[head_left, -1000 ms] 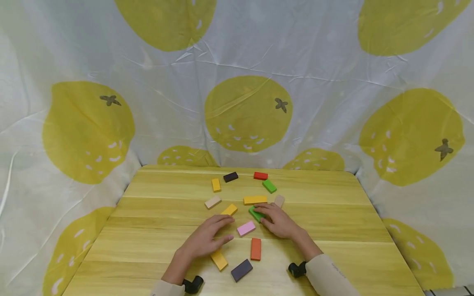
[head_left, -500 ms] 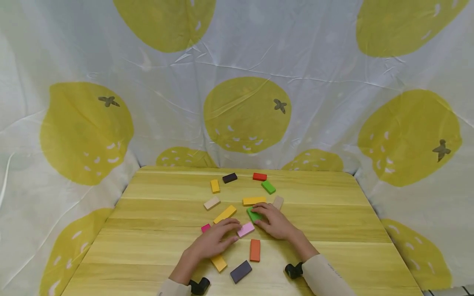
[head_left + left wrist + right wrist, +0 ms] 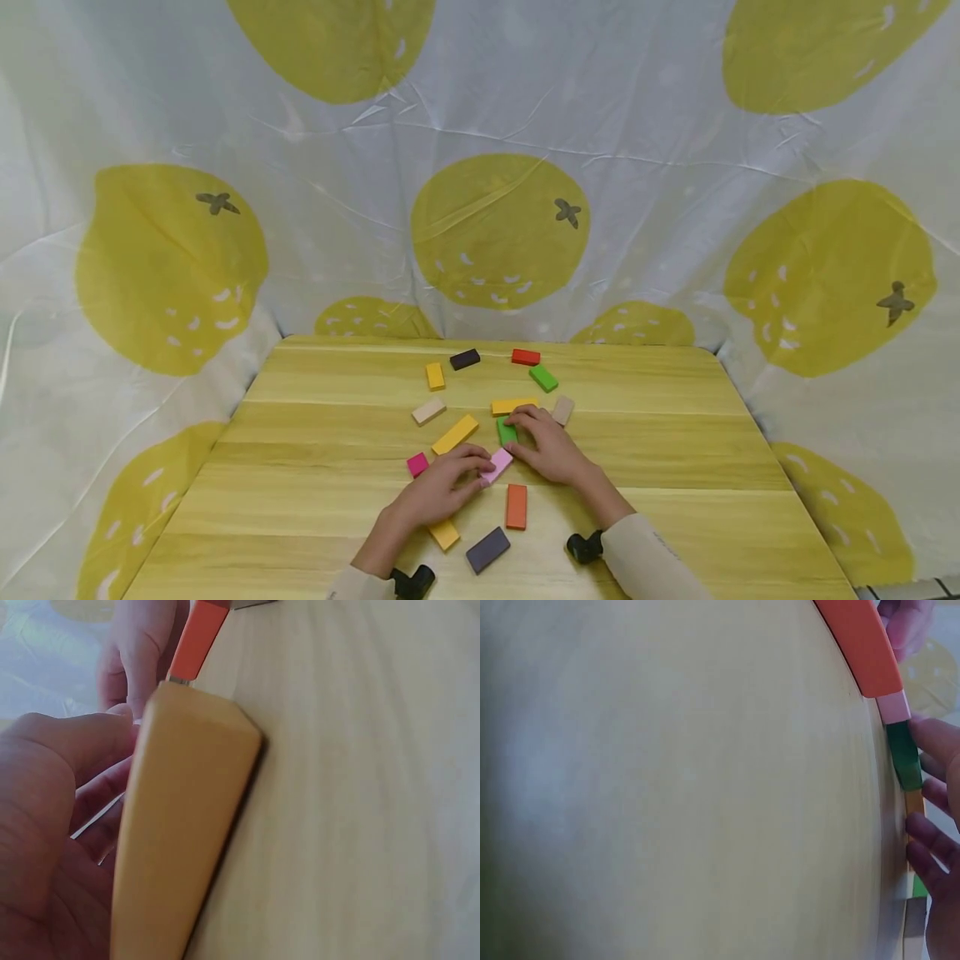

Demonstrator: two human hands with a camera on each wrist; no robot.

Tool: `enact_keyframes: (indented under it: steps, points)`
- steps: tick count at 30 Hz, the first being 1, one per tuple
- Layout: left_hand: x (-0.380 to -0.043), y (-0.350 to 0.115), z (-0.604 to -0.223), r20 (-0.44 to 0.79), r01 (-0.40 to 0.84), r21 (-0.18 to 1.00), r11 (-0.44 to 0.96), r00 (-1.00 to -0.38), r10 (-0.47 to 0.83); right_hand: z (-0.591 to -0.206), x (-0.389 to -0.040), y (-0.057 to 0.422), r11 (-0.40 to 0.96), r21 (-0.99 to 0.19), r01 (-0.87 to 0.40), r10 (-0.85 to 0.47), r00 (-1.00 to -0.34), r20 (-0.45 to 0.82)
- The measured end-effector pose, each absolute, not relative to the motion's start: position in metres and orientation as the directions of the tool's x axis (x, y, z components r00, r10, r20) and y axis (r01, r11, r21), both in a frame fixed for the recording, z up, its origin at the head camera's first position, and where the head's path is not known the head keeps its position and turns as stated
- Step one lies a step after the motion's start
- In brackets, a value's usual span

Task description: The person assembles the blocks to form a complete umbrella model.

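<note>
In the head view a pink block [image 3: 498, 465] lies mid-table, and my left hand [image 3: 438, 492] pinches it between thumb and fingers. Just beyond it is a green block [image 3: 507, 432], which my right hand [image 3: 551, 446] holds with the thumb at its near end and fingertips at its far end. In the right wrist view the green block [image 3: 904, 757] sits in line with the pink block [image 3: 894, 707], close against it. A yellow block [image 3: 184, 802] fills much of the left wrist view, below my left palm. Part of the pink block is hidden by my left fingers.
Around the hands lie an orange block [image 3: 517, 507], a dark purple block [image 3: 488, 550], a magenta block [image 3: 417, 465] and yellow blocks [image 3: 456, 434]. Farther back are a black block [image 3: 465, 359], a red block [image 3: 526, 357] and plain wood blocks [image 3: 429, 411]. A lemon-print cloth [image 3: 495, 233] surrounds the table.
My left hand has moved right onto the pink block, uncovering the magenta block. Both the pink and green blocks have turned. The green block has shifted slightly left with my right hand.
</note>
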State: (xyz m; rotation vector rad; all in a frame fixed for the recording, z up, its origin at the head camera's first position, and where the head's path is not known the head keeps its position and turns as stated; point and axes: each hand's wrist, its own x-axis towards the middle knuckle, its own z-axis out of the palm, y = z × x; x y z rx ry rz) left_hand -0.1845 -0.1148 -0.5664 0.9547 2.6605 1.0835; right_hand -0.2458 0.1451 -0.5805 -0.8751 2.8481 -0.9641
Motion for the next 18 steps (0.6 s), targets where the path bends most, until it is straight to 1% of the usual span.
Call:
enact_keyframes:
  steps: [9,18]
  points:
    - [-0.1834,-0.1128,-0.5663,0.125,0.495,0.671,0.553,-0.81,0.573,-0.5841,-0.2473,0.1463,0.65,-0.565,-0.508,-0.514,-0.842,0.165]
    - [-0.1835,-0.1093,-0.5695,0.175,0.511,0.662,0.549,-0.817,0.55,-0.5834,-0.2443,0.1417,0.644,-0.59,-0.486,-0.476,-0.859,0.188]
